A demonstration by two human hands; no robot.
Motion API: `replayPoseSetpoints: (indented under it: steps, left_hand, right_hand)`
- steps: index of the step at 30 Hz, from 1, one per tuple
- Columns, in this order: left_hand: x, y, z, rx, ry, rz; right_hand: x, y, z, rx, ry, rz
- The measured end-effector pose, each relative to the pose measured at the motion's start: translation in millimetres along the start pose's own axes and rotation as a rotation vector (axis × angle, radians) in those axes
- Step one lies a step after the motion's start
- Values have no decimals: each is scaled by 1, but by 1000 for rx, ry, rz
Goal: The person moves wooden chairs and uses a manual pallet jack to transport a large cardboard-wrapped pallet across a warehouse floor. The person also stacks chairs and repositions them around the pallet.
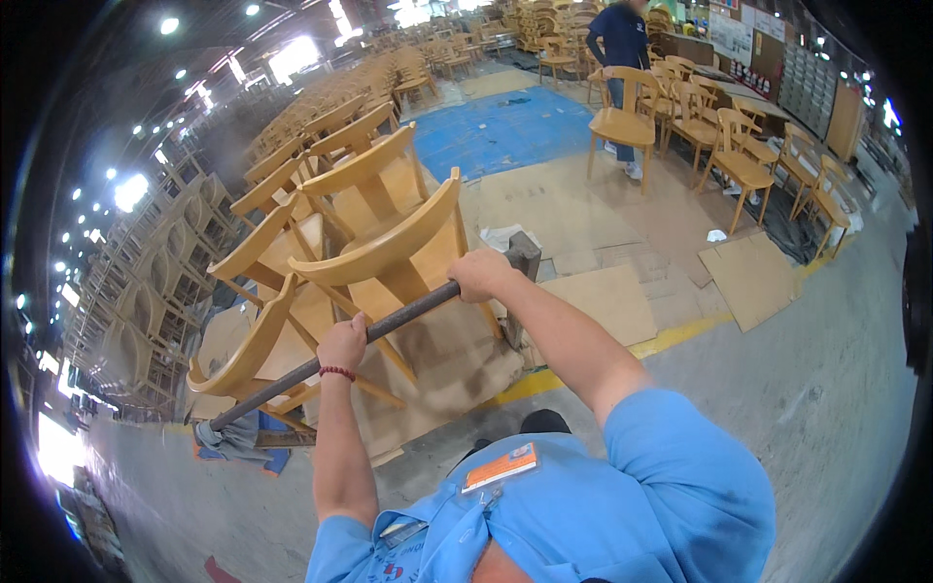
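Note:
Both my hands are closed around a long dark bar (413, 308) that slants across in front of me. My left hand (342, 345), with a red bead bracelet at the wrist, grips it near the middle. Farther right, my right hand (478, 275) wraps it close to its upper end, by a dark post (525, 255). A grey cloth (231, 437) is bundled at the bar's lower left end. Just beyond the bar, several light wooden chairs (384, 245) stand close together in rows on a brown cardboard-covered surface (466, 374); the bar hides parts of the nearest ones.
Blue sheeting (505, 126) and cardboard sheets (598, 301) cover the floor ahead. At right, a person (622, 44) in dark clothes stands behind a wooden chair (625, 121), near more chairs (743, 170). Stacked chair frames (146, 325) line the left. A yellow line (680, 335) crosses the concrete.

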State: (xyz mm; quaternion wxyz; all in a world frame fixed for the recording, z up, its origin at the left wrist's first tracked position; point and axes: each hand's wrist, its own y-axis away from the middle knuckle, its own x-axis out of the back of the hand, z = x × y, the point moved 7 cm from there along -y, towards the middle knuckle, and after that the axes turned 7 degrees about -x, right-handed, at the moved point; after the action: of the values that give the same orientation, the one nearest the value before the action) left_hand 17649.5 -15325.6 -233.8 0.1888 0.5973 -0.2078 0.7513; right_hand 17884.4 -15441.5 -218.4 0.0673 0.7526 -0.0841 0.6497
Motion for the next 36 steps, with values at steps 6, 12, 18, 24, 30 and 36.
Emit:
replayPoseSetpoints:
  steps: [6,12,18,24,30,36]
  left_hand:
    - [3,93,-5,-50,-82,113]
    - [13,197,0,80,14,95]
    - [25,304,-4,94,-27,77]
    - [16,410,39,9,-147,100]
    - [19,552,68,138,-85,54]
    - [15,687,112,260,-75,110]
  right_hand:
    - [-14,94,-22,77,-34,58]
    - [-18,196,-47,101,-121,-8]
    - [-18,304,-87,132,-145,6]
    - [-25,419,-90,119,-139,13]
    - [-31,555,-114,191,-161,3]
    - [-51,680,-115,265,-159,1]
